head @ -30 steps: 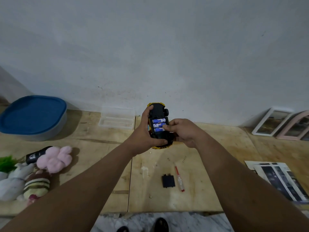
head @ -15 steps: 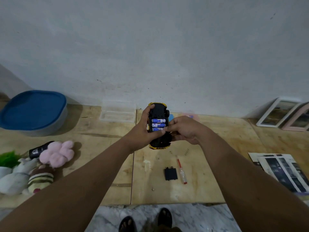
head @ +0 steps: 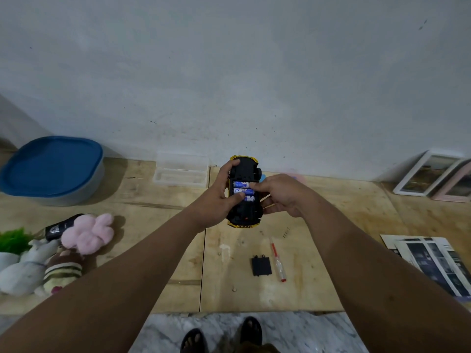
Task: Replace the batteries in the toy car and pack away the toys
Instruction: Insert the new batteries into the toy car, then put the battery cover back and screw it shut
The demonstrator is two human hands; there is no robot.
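Yellow-and-black plastic toy car (head: 244, 197) held belly-up between hands, so battery bay faces up. Left hand (head: 216, 200) grips body steady; right hand (head: 277, 193) fingertip presses blue-white batteries (head: 243, 191) home. Black cover (head: 261, 265), red-tipped screwdriver (head: 277, 262) below hands, ready for closing.

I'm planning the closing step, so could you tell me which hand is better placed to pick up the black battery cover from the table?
Probably the right hand: the battery cover lies on its side beside the screwdriver, while the left hand grips the toy car.
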